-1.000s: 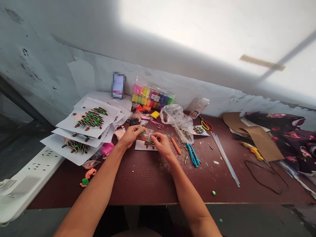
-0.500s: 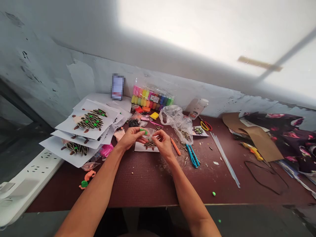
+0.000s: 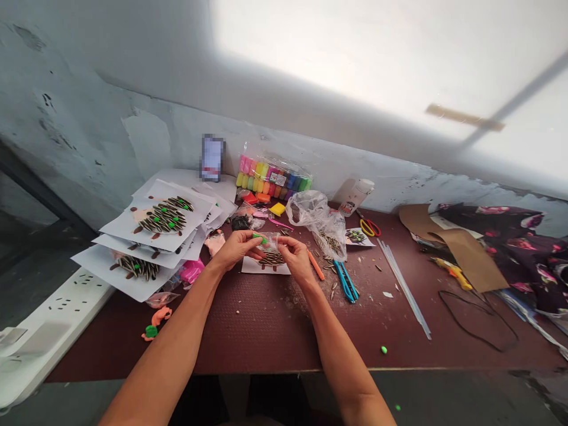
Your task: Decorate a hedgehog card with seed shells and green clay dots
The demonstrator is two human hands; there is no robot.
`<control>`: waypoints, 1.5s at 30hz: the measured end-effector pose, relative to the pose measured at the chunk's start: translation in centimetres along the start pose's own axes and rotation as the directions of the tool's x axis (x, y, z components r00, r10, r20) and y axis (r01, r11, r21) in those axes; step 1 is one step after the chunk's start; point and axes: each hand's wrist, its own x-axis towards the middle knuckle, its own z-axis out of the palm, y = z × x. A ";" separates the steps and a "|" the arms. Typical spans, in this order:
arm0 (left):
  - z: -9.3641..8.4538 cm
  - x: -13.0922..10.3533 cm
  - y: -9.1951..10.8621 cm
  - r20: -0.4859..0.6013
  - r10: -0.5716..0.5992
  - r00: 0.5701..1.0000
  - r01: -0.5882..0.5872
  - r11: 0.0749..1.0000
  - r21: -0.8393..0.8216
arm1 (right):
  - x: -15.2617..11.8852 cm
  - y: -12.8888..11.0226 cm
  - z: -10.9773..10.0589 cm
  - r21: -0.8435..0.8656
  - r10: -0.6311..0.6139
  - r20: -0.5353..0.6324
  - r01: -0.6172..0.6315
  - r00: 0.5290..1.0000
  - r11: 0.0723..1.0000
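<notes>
My left hand (image 3: 235, 249) is closed, pinching a bright green lump of modelling clay (image 3: 259, 238) between thumb and fingers. A clear plastic bag (image 3: 271, 239) stretches from the green clay to my right hand (image 3: 295, 257), whose thumb and fingers pinch its other side. Both hands are raised over a white paper sheet (image 3: 255, 267) with sunflower seeds (image 3: 271, 258) stuck on it in a hedgehog shape. My hands cover part of that sheet.
Finished hedgehog sheets (image 3: 166, 222) are stacked at the left beside a power strip (image 3: 57, 307). Behind are a pack of coloured clay (image 3: 275, 176) and a phone (image 3: 212, 157). A blue box cutter (image 3: 346, 281), scissors (image 3: 369, 227), glue sticks (image 3: 406, 290) and a glue gun (image 3: 452, 271) lie rightward.
The clear bag is now drawn out between my two hands. My right hand has turned slightly and shifted a little right; the left still pinches the green clay.
</notes>
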 end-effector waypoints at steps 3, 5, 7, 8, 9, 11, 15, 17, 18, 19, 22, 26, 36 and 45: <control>0.3 -0.2 0.2 0.003 -0.009 1.000 0.009 1.000 0.020 | -0.1 -0.4 0.0 0.067 -0.003 -0.001 0.003 1.000 0.998; 0.4 -0.3 0.3 0.000 -0.015 1.000 0.015 0.999 0.039 | -0.1 -0.4 0.0 0.088 -0.002 -0.015 0.004 1.000 0.996; 0.4 -0.3 0.4 -0.005 -0.018 1.000 0.018 0.998 0.066 | -0.1 -0.3 0.0 0.081 0.005 -0.027 -0.003 1.000 0.997; 0.4 -0.3 0.4 -0.009 -0.013 1.000 0.013 0.997 0.077 | -0.1 -0.3 0.0 0.070 0.007 -0.033 -0.005 0.999 0.998; 0.4 -0.3 0.4 -0.015 -0.001 1.000 0.003 0.996 0.084 | -0.1 -0.2 0.1 0.061 0.010 -0.034 -0.008 0.999 0.998; 0.4 -0.2 0.4 -0.036 0.028 0.999 -0.025 0.996 0.083 | -0.1 -0.3 0.1 0.055 0.023 -0.019 -0.022 1.000 0.998; 0.5 -0.1 0.3 -0.063 0.034 0.997 -0.029 0.996 0.079 | -0.3 -0.6 0.2 0.078 0.054 0.060 -0.059 0.997 0.995; 0.6 -0.2 0.3 -0.052 0.020 0.998 -0.015 0.995 0.095 | -0.3 -0.6 0.2 0.070 0.052 0.078 -0.058 0.996 0.996; 0.6 -0.2 0.4 -0.042 0.014 0.999 -0.009 0.994 0.106 | -0.3 -0.5 0.2 0.060 0.046 0.079 -0.051 0.996 0.997; 0.5 -0.2 0.4 -0.030 0.009 1.000 -0.005 0.993 0.116 | -0.3 -0.5 0.2 0.050 0.037 0.074 -0.040 0.997 0.998; 0.4 -0.3 0.4 0.004 0.006 1.000 -0.007 0.989 0.145 | -0.3 -0.2 0.3 0.017 -0.005 0.061 0.004 0.998 1.000; 0.2 -0.1 0.1 0.011 0.023 1.000 -0.025 0.987 0.160 | -0.3 0.3 0.3 -0.049 -0.042 0.040 0.044 0.998 0.998; 0.3 0.1 -0.1 -0.046 0.046 0.998 -0.042 0.996 0.084 | 0.0 1.1 0.3 -0.101 -0.025 -0.027 0.022 0.999 0.995; 0.5 -0.3 0.3 0.085 -0.015 0.996 0.003 0.991 0.133 | -0.1 1.1 0.2 -0.177 -0.092 -0.012 0.088 0.996 0.980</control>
